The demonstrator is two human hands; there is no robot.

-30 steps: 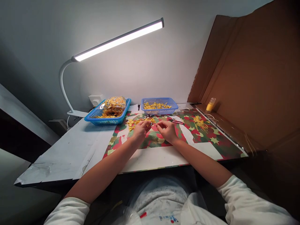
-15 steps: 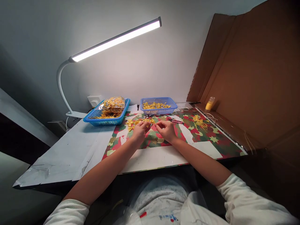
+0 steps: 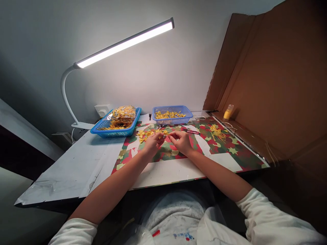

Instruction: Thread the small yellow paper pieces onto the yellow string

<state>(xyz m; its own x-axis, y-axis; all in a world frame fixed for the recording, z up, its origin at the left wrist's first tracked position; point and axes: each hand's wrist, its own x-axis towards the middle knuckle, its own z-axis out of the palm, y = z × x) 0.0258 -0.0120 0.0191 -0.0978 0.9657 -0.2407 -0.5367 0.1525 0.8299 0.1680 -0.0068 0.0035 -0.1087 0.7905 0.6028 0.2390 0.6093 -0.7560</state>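
Observation:
My left hand (image 3: pixel 153 143) is closed in a pinch above the patterned sheet, with a small shiny silver piece (image 3: pixel 164 136) at its fingertips. Just to the right, my right hand (image 3: pixel 180 141) also pinches, its fingertips close to the left ones. What the right fingers grip is too small to make out. Beside and behind my left hand lie yellow ribbon bows (image 3: pixel 143 135) in a loose pile. A few silvery bits (image 3: pixel 160 127) sit behind the hands. Pink-handled snips (image 3: pixel 191 131) rest on the sheet beyond my right hand.
A blue basket (image 3: pixel 114 133) with yellow pieces and a clear bag stands at back left, a lilac basket (image 3: pixel 173 120) with yellow pieces at back centre. Yellow string (image 3: pixel 217 132) lies to the right. A small yellow-filled bottle (image 3: pixel 228 112) stands near the cardboard wall (image 3: pixel 270 75). A lamp (image 3: pixel 127 42) hangs above.
Both hands stay in nearly the same place, still pinching close together. The view has shifted very slightly.

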